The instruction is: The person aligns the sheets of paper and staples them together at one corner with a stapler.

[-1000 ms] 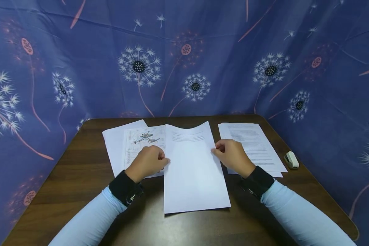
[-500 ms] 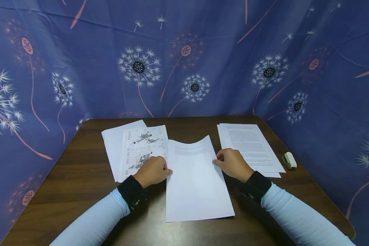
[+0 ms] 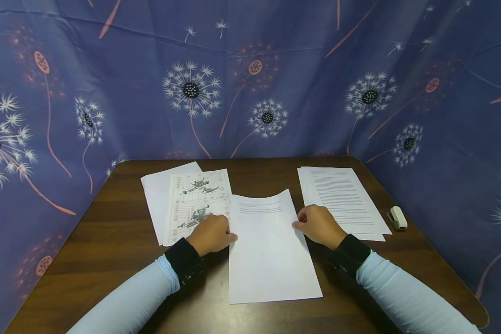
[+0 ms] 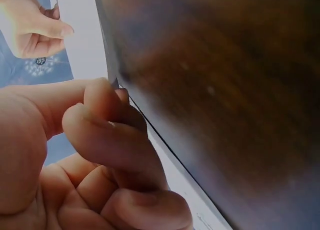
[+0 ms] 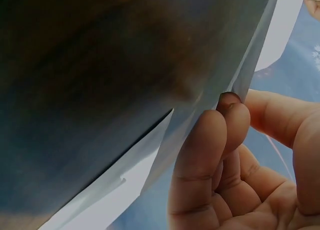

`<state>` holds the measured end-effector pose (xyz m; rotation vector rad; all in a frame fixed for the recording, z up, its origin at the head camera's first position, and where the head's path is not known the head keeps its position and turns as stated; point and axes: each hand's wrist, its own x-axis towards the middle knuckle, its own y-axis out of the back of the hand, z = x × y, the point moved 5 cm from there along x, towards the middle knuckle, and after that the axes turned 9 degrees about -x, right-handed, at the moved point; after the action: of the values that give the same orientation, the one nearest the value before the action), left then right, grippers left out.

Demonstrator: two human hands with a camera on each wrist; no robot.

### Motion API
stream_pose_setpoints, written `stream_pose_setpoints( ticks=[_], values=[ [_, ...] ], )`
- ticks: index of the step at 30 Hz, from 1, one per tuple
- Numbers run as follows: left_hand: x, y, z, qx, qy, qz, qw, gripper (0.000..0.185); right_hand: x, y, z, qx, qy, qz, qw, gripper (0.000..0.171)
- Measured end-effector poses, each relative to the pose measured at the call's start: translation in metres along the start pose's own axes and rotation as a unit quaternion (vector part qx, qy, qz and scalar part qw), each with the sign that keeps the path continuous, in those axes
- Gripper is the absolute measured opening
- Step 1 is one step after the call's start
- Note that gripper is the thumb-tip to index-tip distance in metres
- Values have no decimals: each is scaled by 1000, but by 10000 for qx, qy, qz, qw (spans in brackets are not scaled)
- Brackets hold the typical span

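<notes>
A mostly blank white sheet of paper point(image 3: 271, 255), with a few printed lines near its far end, is at the middle of the table in the head view. My left hand point(image 3: 212, 234) pinches its left edge between thumb and fingers. On the opposite side, my right hand point(image 3: 320, 225) pinches the right edge. The sheet's far end curves upward. Both wrist views show curled fingers point(image 4: 120, 145) and thumb at the paper's edge; whether more than one sheet is held cannot be told.
Left of the sheet lie printed drawings point(image 3: 200, 185) on top of white paper point(image 3: 154, 190). A stack of text pages point(image 3: 338, 195) lies at the right, with a small white stapler-like object point(image 3: 397, 218) beside it. The wooden table point(image 3: 108, 241) ends at a blue patterned cloth point(image 3: 309, 93).
Both hands have brought the sheet down and nearer to me, still pinching its edges. More of the drawings at the left now shows. The side stacks have stayed in place.
</notes>
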<state>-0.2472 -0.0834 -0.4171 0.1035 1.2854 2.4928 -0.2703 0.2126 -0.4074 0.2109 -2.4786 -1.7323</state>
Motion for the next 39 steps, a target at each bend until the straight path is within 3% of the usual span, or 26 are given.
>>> stream_pose_setpoints(
  ticks=[6,24,39],
  values=[
    [0,-1,3,39,82,-96,9999,25,-1,1,1,-112,-28,16,9999,13],
    [6,1,7,333,-231,25,9992,29,2,-2,8,-462,-185,-29,9988,21],
    [-4,2,15,590,-321,305,9973,29,-1,-1,7,-361,-96,58,9993,18]
  ],
)
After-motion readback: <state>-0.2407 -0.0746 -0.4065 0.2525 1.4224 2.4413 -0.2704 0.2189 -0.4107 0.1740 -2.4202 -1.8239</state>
